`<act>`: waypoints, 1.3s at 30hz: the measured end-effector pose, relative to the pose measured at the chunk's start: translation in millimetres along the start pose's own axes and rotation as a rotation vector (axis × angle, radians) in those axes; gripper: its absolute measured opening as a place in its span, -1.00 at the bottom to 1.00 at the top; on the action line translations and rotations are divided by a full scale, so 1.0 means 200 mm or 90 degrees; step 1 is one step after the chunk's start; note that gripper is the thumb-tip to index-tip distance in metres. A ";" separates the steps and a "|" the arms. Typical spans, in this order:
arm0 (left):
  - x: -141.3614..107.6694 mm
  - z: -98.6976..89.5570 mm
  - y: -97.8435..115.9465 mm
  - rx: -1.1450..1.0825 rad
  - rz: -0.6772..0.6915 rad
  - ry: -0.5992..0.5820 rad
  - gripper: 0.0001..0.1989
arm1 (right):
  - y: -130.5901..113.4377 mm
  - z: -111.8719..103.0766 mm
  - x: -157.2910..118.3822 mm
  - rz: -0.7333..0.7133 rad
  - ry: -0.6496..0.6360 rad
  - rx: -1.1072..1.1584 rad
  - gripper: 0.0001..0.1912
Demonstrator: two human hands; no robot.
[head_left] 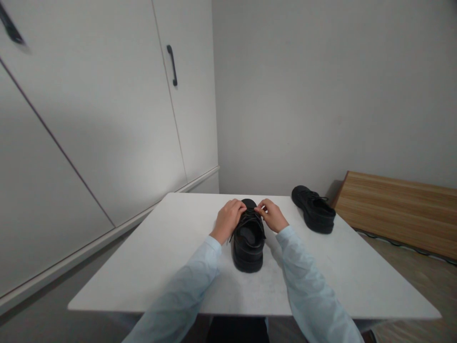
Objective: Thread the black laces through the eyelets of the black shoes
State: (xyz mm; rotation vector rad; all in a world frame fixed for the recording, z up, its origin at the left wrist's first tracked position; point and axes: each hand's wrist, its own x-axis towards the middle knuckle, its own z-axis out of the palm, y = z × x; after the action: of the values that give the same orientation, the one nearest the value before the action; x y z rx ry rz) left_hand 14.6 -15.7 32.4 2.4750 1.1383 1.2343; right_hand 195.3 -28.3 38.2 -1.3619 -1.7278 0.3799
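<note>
A black lace-up shoe (pixel 248 259) stands upright on the white table (pixel 171 267), its heel towards me and its toe pointing away. My left hand (pixel 229 220) is closed in a pinch at the left side of the lacing. On the opposite side, my right hand (pixel 273 216) pinches at the shoelace (pixel 250 216) near the front of the lacing. Fingers partly cover what each pinch holds. Loose lace ends hang at both sides of the shoe's opening.
The matching black shoe (pixel 316 212) rests near the table's back right edge. Beyond it, a wood-grain panel (pixel 400 209) leans low against the grey wall (pixel 321 95). White cabinet doors with a dark handle (pixel 172 65) rise at the left.
</note>
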 end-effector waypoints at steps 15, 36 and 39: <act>0.01 0.05 -0.03 -0.388 -0.292 -0.026 -0.86 | -0.01 0.01 -0.01 0.224 -0.028 0.463 -0.58; 0.01 0.00 0.00 -0.619 -0.396 0.022 -0.77 | -0.03 0.03 -0.01 0.410 0.008 0.694 -0.65; 0.01 -0.02 -0.01 -0.546 -0.370 0.024 -0.80 | -0.03 0.02 -0.01 0.433 0.012 0.720 -0.69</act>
State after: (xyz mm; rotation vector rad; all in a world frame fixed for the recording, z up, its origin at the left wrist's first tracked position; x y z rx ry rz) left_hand 11.0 -13.7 35.3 1.3792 0.9420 1.2210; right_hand 188.3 -31.5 38.3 -0.9850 -0.6795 1.4411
